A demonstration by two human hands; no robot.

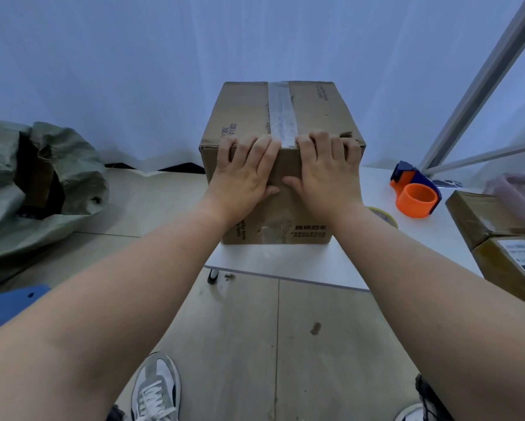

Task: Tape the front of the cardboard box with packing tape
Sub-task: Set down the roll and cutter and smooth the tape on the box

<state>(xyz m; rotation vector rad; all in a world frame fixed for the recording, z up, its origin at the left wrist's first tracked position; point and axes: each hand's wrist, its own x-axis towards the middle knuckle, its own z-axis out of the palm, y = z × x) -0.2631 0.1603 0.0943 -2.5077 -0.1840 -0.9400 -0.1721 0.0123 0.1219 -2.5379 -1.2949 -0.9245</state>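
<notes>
A brown cardboard box (246,113) stands on the near left corner of a white table (285,262). A strip of clear packing tape (281,117) runs along the seam of its top to the front edge. My left hand (244,174) and my right hand (326,174) lie flat side by side on the box's upper front face, fingers curled over the top front edge on either side of the tape, thumbs near each other. Neither hand holds a tool. An orange and blue tape dispenser (416,192) rests on the table right of the box, apart from both hands.
A tape roll (384,215) peeks out behind my right forearm. Smaller taped parcels (504,241) sit at the table's right edge. A grey-green sack (39,183) lies on the floor at left, a blue object (9,305) below it. A metal frame (482,83) rises at right.
</notes>
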